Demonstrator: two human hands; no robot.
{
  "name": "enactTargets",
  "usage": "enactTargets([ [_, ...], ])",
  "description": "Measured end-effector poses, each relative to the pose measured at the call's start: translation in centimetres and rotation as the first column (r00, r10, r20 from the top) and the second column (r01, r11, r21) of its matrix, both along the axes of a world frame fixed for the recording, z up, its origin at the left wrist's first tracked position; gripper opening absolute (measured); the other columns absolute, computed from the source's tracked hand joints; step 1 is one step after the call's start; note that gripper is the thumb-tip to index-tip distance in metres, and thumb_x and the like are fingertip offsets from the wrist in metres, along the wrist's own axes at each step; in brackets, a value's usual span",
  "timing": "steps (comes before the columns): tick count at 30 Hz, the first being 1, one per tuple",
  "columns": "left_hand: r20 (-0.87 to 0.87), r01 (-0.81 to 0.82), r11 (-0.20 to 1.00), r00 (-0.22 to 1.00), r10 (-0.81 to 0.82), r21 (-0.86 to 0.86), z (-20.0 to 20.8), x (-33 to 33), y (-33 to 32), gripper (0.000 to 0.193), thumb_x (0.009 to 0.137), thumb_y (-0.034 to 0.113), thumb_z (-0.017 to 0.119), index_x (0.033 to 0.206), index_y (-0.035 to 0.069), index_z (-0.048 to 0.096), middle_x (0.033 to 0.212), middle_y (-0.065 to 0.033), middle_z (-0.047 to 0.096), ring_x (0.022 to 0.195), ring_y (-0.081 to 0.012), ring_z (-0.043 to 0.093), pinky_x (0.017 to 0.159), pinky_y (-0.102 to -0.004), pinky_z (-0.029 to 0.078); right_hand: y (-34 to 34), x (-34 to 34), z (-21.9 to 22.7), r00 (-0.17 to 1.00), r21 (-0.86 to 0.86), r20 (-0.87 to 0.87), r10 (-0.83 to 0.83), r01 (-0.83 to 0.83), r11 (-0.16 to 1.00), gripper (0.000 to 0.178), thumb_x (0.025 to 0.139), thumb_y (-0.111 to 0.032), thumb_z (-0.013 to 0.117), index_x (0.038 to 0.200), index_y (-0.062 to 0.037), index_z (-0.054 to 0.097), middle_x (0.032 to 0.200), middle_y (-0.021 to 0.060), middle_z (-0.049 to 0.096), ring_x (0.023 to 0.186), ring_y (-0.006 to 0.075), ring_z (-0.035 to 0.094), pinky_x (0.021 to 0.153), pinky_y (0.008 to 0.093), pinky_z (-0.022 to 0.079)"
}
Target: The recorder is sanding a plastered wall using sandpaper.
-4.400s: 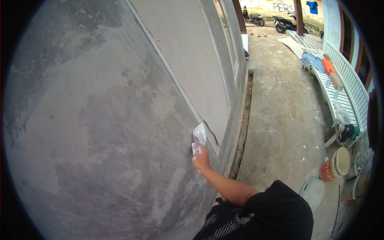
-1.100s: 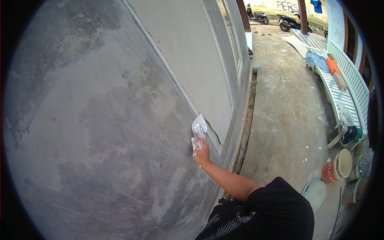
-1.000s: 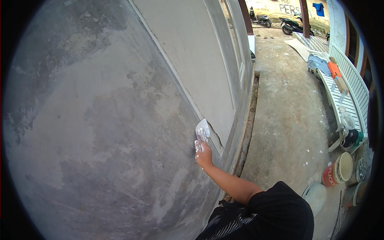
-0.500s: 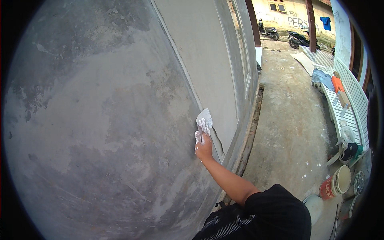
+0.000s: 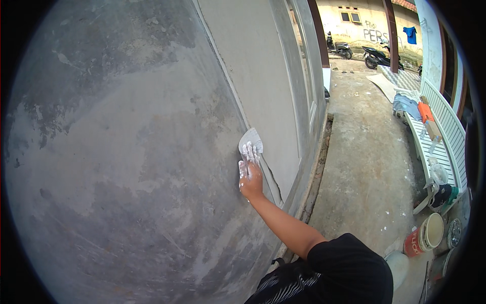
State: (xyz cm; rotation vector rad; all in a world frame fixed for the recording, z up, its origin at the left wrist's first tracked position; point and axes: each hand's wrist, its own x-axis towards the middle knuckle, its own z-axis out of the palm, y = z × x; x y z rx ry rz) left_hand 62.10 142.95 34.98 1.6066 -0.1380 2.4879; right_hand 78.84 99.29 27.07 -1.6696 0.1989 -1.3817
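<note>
My right hand (image 5: 251, 175), its fingers smeared white, is closed on a pale, flat putty scraper (image 5: 249, 139). The fingers lie along the blade's face, and the thumb is on its left side. The scraper is against the grey wall (image 5: 126, 152), over the long seam (image 5: 228, 83) where the darker wall meets a smoother, lighter panel (image 5: 258, 61). Below the scraper, a dark, uneven crack (image 5: 274, 180) runs down toward the panel's lower corner. My left hand is out of view.
A concrete walkway (image 5: 359, 152) runs along the right, with a narrow gutter (image 5: 320, 169) at the wall's foot. A white slatted bench (image 5: 445, 152) holds cloth, boxes and bags. Near me stand a red-and-white bucket (image 5: 424, 235) and other tubs. Motorbikes (image 5: 377, 57) are parked at the far end.
My right hand and the scraper have moved slightly up and left along the seam. More of the crack below now shows.
</note>
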Motion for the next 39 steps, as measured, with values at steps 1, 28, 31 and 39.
enactTargets([
  [1, -0.005, 0.012, 1.0, 1.0, -0.012, -0.007, 0.1, -0.2, 0.0, 0.052, 0.105, 0.032, 0.037, 0.131, -0.009, 0.056, 0.141, -0.0288, 0.048, 0.134, -0.0421, 0.043, 0.111, -0.053, 0.033, -0.1, 0.1, 1.4, 0.994, 0.066, -0.106, 0.038, -0.031, 0.997, 0.034, 0.097, -0.012, 0.053, 0.124, 0.0073, 0.058, 0.137, 0.0247, 0.053, 0.131, 0.0423, 0.045, 0.11, 0.0423, 0.034],
  [28, -0.044, -0.041, 0.999, 0.998, 0.041, -0.003, 0.3, -0.2, -0.3, 0.052, 0.104, 0.033, 0.038, 0.131, -0.008, 0.057, 0.141, -0.029, 0.048, 0.135, -0.0424, 0.042, 0.111, -0.053, 0.033, 2.4, -4.7, -5.2, 0.991, -0.154, -0.135, 0.023, -0.044, 0.987, 0.02, 0.093, -0.017, 0.061, 0.099, 0.0006, 0.069, 0.101, 0.0229, 0.065, 0.099, 0.0436, 0.059, 0.089, 0.0485, 0.047],
  [31, -0.049, -0.041, 0.999, 0.998, 0.041, 0.004, 0.3, -0.2, 0.0, 0.052, 0.104, 0.033, 0.038, 0.131, -0.007, 0.058, 0.141, -0.0287, 0.049, 0.135, -0.0424, 0.043, 0.111, -0.0531, 0.032, 2.2, -3.6, -2.0, 0.969, 0.052, -0.227, 0.102, -0.093, 0.994, 0.021, 0.093, -0.015, 0.06, 0.099, 0.0036, 0.067, 0.104, 0.024, 0.064, 0.101, 0.0441, 0.058, 0.09, 0.0482, 0.046],
  [39, -0.047, -0.05, 0.999, 0.998, 0.051, 0.012, 0.4, -0.1, -0.3, 0.052, 0.104, 0.032, 0.038, 0.131, -0.008, 0.057, 0.141, -0.0284, 0.048, 0.136, -0.0421, 0.041, 0.111, -0.0536, 0.032, 6.1, -6.6, -3.6, 0.989, -0.259, -0.019, 0.148, -0.148, 0.955, 0.024, 0.094, -0.012, 0.057, 0.111, 0.0039, 0.064, 0.11, 0.0273, 0.063, 0.105, 0.0488, 0.056, 0.092, 0.0476, 0.044],
])
